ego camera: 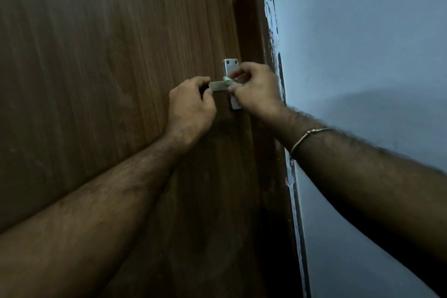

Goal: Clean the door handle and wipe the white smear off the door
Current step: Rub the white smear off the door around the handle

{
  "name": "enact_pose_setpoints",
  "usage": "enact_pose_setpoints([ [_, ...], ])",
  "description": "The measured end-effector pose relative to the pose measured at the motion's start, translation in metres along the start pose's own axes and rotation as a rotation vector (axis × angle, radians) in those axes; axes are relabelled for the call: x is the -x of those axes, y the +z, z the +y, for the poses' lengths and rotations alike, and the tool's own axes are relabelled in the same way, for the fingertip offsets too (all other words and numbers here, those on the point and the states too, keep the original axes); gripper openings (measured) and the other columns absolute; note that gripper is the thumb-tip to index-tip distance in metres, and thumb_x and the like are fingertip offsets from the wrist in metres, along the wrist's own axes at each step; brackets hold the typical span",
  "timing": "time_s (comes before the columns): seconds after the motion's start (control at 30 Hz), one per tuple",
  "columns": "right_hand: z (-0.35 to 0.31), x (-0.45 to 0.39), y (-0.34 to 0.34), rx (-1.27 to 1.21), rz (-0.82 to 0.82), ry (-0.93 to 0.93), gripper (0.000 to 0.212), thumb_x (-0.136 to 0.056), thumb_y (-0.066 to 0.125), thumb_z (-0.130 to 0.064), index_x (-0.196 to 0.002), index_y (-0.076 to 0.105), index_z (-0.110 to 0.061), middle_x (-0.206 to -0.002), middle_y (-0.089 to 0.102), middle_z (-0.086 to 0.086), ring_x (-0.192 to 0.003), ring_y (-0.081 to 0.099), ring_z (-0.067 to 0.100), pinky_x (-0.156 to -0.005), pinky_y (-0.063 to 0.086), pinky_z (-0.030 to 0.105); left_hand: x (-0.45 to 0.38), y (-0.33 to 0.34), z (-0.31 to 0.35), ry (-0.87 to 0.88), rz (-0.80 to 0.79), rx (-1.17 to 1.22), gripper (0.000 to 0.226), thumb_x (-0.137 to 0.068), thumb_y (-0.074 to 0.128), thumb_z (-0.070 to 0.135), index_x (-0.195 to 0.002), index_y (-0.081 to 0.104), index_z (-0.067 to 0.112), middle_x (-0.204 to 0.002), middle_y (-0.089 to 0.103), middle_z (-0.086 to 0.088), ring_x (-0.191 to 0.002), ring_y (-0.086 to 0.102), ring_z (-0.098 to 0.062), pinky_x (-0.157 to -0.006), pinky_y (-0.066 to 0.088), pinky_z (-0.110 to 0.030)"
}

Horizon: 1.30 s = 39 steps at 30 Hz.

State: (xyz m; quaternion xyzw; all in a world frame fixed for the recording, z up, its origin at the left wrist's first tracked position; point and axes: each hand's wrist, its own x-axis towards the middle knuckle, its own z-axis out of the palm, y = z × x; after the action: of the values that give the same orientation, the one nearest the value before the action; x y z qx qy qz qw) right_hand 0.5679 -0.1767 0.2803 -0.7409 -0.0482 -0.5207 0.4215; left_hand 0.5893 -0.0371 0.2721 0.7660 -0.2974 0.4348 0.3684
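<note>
A silver lever handle juts left from a metal backplate on the brown wooden door. My left hand grips the free end of the lever, fingers curled round it. My right hand pinches the lever's base by the backplate, with a small pale scrap just showing between the fingertips; what it is I cannot tell. No white smear shows on the visible door face.
The dark door frame runs down the right of the door. Beyond it is a pale blue wall with ragged white paint along the edge. A thin metal bangle sits on my right wrist.
</note>
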Motion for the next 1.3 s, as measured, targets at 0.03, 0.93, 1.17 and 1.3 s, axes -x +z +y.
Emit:
enact_pose_setpoints([
  [0.03, 0.005, 0.000, -0.001, -0.021, 0.035, 0.041, 0.020, -0.084, 0.072, -0.014, -0.099, 0.069, -0.026, -0.099, 0.065, -0.010, -0.093, 0.061, 0.005, -0.075, 0.057, 0.022, -0.001, -0.001, 0.001, -0.002, -0.010, 0.004, 0.036, -0.099, 0.055, 0.015, -0.135, 0.057, 0.016, -0.135, 0.060, 0.001, -0.116, 0.051, -0.003, -0.092, 0.036, -0.012],
  [0.93, -0.040, -0.022, -0.007, -0.625, -0.123, 0.339, 0.021, -0.086, 0.062, 0.008, -0.098, 0.069, -0.007, -0.092, 0.068, 0.007, -0.081, 0.069, 0.017, -0.058, 0.060, 0.023, -0.014, -0.014, 0.002, -0.121, -0.201, 0.092, 0.045, -0.091, 0.058, 0.001, -0.130, 0.060, 0.024, -0.122, 0.062, 0.008, -0.090, 0.052, 0.002, -0.057, 0.038, -0.008],
  [1.17, -0.033, -0.109, 0.015, 0.445, 0.184, -0.156, 0.013, -0.085, 0.069, -0.008, -0.097, 0.072, -0.010, -0.105, 0.070, 0.010, -0.095, 0.067, 0.027, -0.081, 0.053, 0.029, -0.010, -0.027, 0.001, 0.070, -0.283, -0.178, 0.059, -0.088, 0.064, 0.004, -0.142, 0.049, 0.020, -0.137, 0.056, 0.001, -0.121, 0.054, -0.013, -0.098, 0.045, -0.024],
  [1.3, -0.060, -0.142, 0.024, 0.404, 0.325, -0.089, 0.016, -0.090, 0.063, -0.009, -0.105, 0.070, -0.007, -0.108, 0.070, 0.013, -0.101, 0.067, 0.030, -0.088, 0.056, 0.036, -0.008, -0.031, -0.003, 0.217, -0.373, -0.397, 0.071, -0.085, 0.070, 0.015, -0.148, 0.039, 0.022, -0.140, 0.050, 0.001, -0.126, 0.049, -0.018, -0.107, 0.043, -0.039],
])
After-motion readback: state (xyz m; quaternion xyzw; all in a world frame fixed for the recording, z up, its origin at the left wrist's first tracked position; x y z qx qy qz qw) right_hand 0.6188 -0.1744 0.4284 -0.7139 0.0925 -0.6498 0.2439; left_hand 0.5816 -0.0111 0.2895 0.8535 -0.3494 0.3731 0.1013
